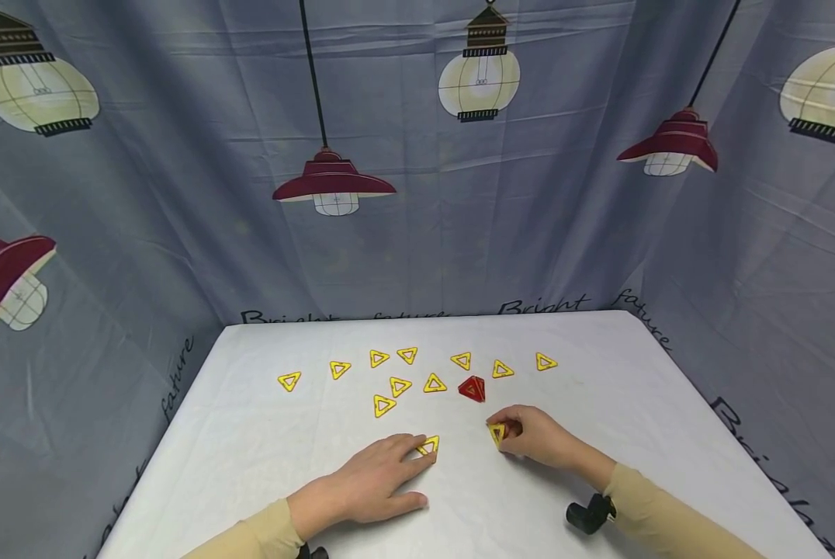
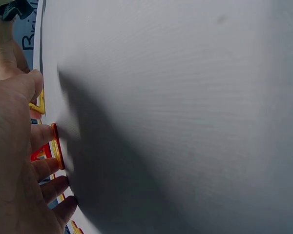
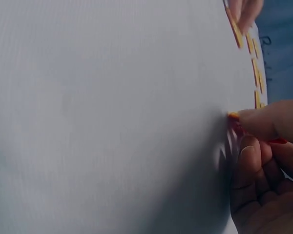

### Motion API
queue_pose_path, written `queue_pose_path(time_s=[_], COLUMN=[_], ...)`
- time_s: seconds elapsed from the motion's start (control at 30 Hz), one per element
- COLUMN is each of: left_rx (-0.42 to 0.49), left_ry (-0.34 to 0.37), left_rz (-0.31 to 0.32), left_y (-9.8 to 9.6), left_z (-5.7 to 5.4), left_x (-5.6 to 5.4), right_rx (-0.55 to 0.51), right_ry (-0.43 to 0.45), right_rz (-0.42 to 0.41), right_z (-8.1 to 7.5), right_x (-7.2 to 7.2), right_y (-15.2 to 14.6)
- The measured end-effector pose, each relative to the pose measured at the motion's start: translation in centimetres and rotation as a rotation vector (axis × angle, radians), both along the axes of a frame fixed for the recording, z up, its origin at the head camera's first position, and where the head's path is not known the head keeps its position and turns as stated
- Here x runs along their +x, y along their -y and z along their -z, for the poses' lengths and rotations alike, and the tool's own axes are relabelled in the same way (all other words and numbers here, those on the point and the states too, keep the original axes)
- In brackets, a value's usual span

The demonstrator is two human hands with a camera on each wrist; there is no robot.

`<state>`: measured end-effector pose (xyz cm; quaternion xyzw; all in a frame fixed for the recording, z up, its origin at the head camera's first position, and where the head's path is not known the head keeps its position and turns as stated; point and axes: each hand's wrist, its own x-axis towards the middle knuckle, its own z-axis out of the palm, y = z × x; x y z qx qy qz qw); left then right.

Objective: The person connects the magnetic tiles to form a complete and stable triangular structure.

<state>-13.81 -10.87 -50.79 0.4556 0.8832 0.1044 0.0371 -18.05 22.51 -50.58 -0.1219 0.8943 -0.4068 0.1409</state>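
My left hand [image 1: 368, 483] lies palm down near the front of the white table, fingers extended. Its fingertips touch a flat yellow triangle [image 1: 434, 441] with a hollow middle. In the left wrist view that triangle [image 2: 57, 147] shows a red and yellow edge beside the fingers. My right hand [image 1: 535, 439] pinches another yellow triangle [image 1: 493, 432] between thumb and fingers, tilted up off the cloth. Red shows at this piece [image 3: 233, 115] in the right wrist view, mostly covered by the fingers. Beyond the right hand sits a red faceted piece [image 1: 472, 388].
Several yellow triangles lie spread across the back half, from one at the left [image 1: 289, 381] to one at the right [image 1: 545, 362]. A nearer one [image 1: 381, 407] lies beyond the left hand. Grey printed curtain [image 1: 389, 256] surrounds the white table [image 1: 599, 373].
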Motion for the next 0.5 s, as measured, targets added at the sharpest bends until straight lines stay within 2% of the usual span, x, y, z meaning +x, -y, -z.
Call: queue_pose_path(time_s=[0.1,0.3,0.5], left_rx=[-0.006,-0.023,-0.019], left_ry=[-0.004,0.034,0.002], left_rz=[0.001,-0.02,-0.025], left_y=[-0.3,-0.9,-1.5], left_z=[0.0,0.0,-0.1], left_x=[-0.2,-0.5,-0.7], right_rx=[0.006,0.044,0.07], right_ry=[-0.014,-0.091,-0.134], right_rz=[-0.012,-0.038,-0.035], right_z=[0.2,0.6,0.7], right_x=[0.1,0.2,0.4], right_y=[0.6,1.8,3.5])
